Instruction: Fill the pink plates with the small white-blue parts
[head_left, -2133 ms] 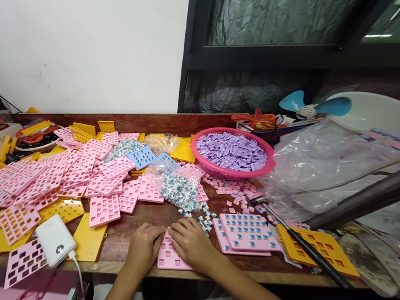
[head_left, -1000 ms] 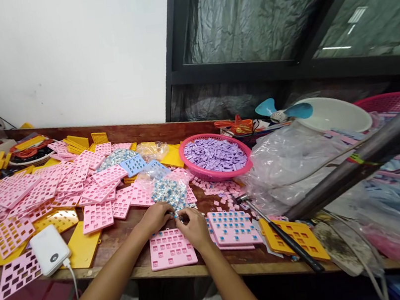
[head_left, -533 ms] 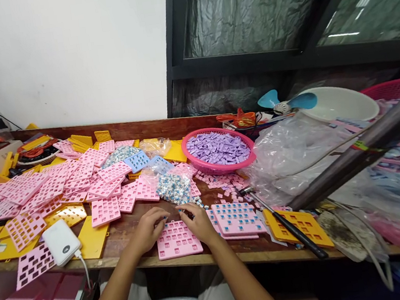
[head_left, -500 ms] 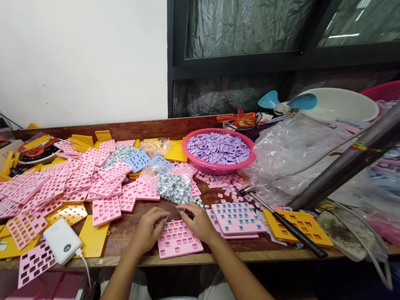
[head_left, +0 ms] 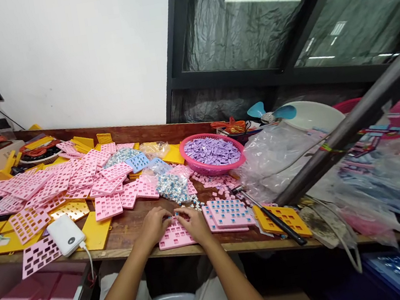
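A pink board with rows of square recesses (head_left: 176, 241) lies flat at the table's front edge, between my hands. My left hand (head_left: 156, 225) rests over its left side, fingers bent and tips pinched beside a blue speck, seemingly a small blue piece. Over the upper right of the board is my right hand (head_left: 195, 223), thumb and forefinger together at another small blue piece (head_left: 176, 214). Both pieces are too small to make out well. Just beyond the fingers, a clear bag (head_left: 172, 188) spills blue and white pieces. To the right sit stacked pink boards (head_left: 231, 212) whose recesses hold blue pieces.
A pink basket (head_left: 189, 164) of purple tiles stands behind. To the right lie a black-handled hammer (head_left: 284, 226), a yellow board (head_left: 296, 219) and a slanting metal pole (head_left: 320, 152). Many pink boards (head_left: 55, 184) and a white power bank (head_left: 66, 235) are at the left.
The camera view has turned slightly right. My hands have drawn closer together over the top of the pink board, and my right hand covers more of it.
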`<state>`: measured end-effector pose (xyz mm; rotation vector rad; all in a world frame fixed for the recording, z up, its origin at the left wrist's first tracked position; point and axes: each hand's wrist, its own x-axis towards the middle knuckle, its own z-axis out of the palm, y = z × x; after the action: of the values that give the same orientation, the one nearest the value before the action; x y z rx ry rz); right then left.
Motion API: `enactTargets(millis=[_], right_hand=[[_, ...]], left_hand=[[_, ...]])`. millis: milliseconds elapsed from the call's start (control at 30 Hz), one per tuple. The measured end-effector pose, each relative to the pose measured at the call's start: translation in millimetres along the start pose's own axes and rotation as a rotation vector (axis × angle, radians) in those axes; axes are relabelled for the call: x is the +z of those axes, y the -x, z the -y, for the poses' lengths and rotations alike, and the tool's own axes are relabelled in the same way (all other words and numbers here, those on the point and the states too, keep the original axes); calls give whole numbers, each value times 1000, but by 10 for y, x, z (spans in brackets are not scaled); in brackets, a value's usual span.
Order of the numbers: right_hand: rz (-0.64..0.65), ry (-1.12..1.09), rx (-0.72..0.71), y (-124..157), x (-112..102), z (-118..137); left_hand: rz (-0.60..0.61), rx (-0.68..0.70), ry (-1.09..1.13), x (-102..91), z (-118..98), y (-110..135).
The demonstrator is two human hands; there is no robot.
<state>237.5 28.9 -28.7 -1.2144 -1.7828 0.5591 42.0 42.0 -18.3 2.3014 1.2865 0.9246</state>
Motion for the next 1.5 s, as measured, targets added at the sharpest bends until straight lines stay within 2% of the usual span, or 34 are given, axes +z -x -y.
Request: enactTargets(millis=[133, 267, 433, 600, 833, 1000, 1200, 1400, 1500], right_hand=[[30, 47, -105, -7, 10, -4], [21, 79, -89, -14, 15, -14], [28, 145, -131, 2, 11, 50], [51, 178, -90, -60, 28, 57], [88, 134, -112, -120, -40, 21], [146, 125, -189, -94, -71, 7], [207, 177, -253, -285, 8, -13], [318, 247, -326, -429, -24, 12], [331, 277, -341, -440, -59, 20]], left_hand=[[18, -89, 34, 0, 13, -20], [31, -136, 22, 2, 17, -52], [24, -57, 1, -21, 4, 0], [32, 29, -27, -56, -18, 72], [-1, 29, -124, 0, -52, 116], [-6, 47, -145, -24, 23, 66], [-27, 60, -145, -83, 180, -38], [-62, 50, -116, -57, 233, 41], [-67, 60, -103, -64, 222, 56]])
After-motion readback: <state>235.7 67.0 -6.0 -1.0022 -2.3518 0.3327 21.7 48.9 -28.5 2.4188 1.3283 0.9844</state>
